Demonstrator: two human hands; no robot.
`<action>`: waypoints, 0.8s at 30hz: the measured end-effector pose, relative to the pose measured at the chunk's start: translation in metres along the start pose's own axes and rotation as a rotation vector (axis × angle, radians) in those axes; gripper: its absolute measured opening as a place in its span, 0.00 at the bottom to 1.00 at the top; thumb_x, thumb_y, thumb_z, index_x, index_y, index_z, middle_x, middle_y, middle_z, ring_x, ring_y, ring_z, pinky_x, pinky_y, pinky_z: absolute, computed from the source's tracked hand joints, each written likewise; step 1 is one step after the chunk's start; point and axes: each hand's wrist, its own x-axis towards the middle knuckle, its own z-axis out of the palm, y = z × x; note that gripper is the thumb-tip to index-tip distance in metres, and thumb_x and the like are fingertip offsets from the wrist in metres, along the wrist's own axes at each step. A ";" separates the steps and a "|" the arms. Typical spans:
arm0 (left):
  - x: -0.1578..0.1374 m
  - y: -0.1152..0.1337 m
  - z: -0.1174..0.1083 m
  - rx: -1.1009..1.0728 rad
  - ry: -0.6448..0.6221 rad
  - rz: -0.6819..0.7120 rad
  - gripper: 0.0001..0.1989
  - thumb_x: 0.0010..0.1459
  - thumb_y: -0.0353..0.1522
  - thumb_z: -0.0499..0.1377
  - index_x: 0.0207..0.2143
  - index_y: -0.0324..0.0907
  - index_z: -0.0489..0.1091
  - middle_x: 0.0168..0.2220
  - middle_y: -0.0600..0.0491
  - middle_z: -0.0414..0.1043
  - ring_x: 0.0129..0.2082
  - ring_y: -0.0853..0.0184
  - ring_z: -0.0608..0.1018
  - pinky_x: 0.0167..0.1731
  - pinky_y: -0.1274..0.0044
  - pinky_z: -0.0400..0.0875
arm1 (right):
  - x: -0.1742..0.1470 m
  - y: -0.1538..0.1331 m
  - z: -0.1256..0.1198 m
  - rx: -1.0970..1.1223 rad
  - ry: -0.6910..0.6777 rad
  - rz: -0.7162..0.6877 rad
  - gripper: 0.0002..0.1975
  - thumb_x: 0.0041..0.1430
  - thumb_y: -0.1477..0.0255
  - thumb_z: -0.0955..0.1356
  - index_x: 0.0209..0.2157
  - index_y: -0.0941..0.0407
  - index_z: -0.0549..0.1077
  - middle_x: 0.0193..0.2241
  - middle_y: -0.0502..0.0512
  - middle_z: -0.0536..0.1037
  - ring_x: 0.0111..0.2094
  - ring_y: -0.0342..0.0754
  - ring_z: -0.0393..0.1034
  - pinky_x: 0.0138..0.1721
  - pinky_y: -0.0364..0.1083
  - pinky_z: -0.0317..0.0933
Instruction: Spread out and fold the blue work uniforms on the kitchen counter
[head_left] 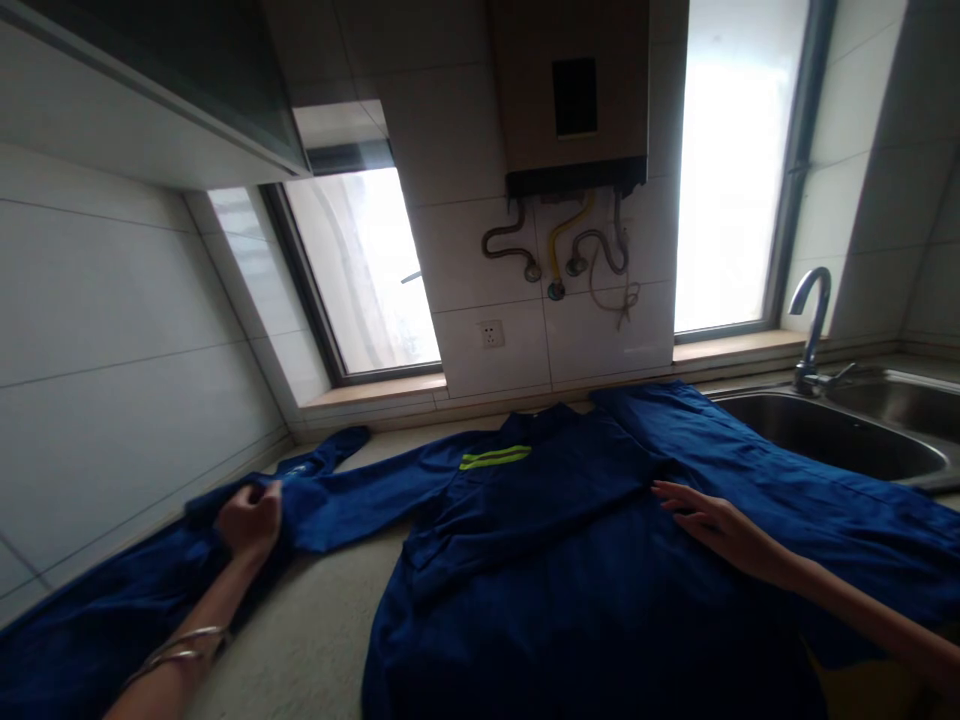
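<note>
A dark blue work jacket [525, 570] with yellow-green stripes on it lies spread on the counter [300, 630], one sleeve stretched out to the left. At the end of that sleeve is my left hand [251, 515], its fingers curled on blue cloth. They seem to grip it, but whether it is the cuff or the other blue garment [127, 600] lying there cannot be made out. My right hand [712, 525] rests palm down with fingers extended, at the jacket's right side. Beside it lies more blue cloth [787, 500], reaching toward the sink.
At the right are a steel sink [847, 455] and a curved faucet [810, 330]. A water heater [574, 90] with pipes hangs on the tiled wall above a socket [492, 333]. A cabinet [150, 100] overhangs the left side. Two windows flank the heater.
</note>
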 end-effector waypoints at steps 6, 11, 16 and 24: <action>-0.090 0.156 -0.003 -0.670 -0.382 0.435 0.09 0.51 0.36 0.58 0.32 0.39 0.69 0.29 0.54 0.70 0.31 0.65 0.71 0.34 0.80 0.63 | 0.019 -0.065 0.035 0.129 -0.063 -0.106 0.39 0.55 0.64 0.69 0.63 0.37 0.46 0.63 0.54 0.53 0.58 0.55 0.57 0.52 0.56 0.62; -0.199 0.210 -0.025 -0.894 -0.792 0.595 0.02 0.50 0.31 0.58 0.27 0.42 0.71 0.33 0.52 0.74 0.29 0.65 0.72 0.30 0.77 0.64 | 0.026 -0.084 0.056 0.152 -0.038 -0.086 0.57 0.44 0.63 0.76 0.63 0.34 0.32 0.65 0.53 0.45 0.63 0.58 0.45 0.58 0.60 0.50; -0.239 0.208 -0.033 -0.924 -0.859 0.611 0.08 0.49 0.26 0.55 0.30 0.45 0.72 0.31 0.52 0.74 0.28 0.64 0.73 0.30 0.76 0.64 | 0.014 -0.101 0.045 0.125 -0.260 -0.145 0.56 0.42 0.64 0.76 0.62 0.31 0.37 0.65 0.48 0.45 0.62 0.57 0.49 0.58 0.58 0.53; -0.225 0.235 -0.028 -0.908 -0.522 0.657 0.10 0.55 0.26 0.54 0.37 0.47 0.69 0.34 0.54 0.73 0.34 0.65 0.75 0.38 0.75 0.66 | -0.003 -0.108 0.103 0.655 -0.303 0.142 0.48 0.42 0.62 0.74 0.58 0.25 0.45 0.60 0.42 0.59 0.55 0.55 0.63 0.53 0.60 0.59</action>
